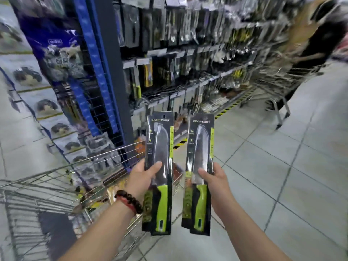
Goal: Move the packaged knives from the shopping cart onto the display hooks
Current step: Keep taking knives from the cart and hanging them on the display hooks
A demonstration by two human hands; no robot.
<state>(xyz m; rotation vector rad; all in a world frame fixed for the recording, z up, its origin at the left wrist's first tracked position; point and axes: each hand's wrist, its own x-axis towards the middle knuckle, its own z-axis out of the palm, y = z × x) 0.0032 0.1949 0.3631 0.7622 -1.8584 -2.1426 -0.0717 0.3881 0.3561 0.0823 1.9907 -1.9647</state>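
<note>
Near you, 2 upright knife packs: left pack [159, 172] pinched in your left hand [142, 176], right pack [199, 172] pinched in your right hand [216, 182]. Left, beside them, stands the wire cart [56, 187]; far behind, blurred display racks [188, 63].

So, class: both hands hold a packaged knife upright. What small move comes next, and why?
Probably raise the left hand with its packaged knife toward the display hooks. The hang hole is on top; the right hand holds another pack, so one goes first.
</note>
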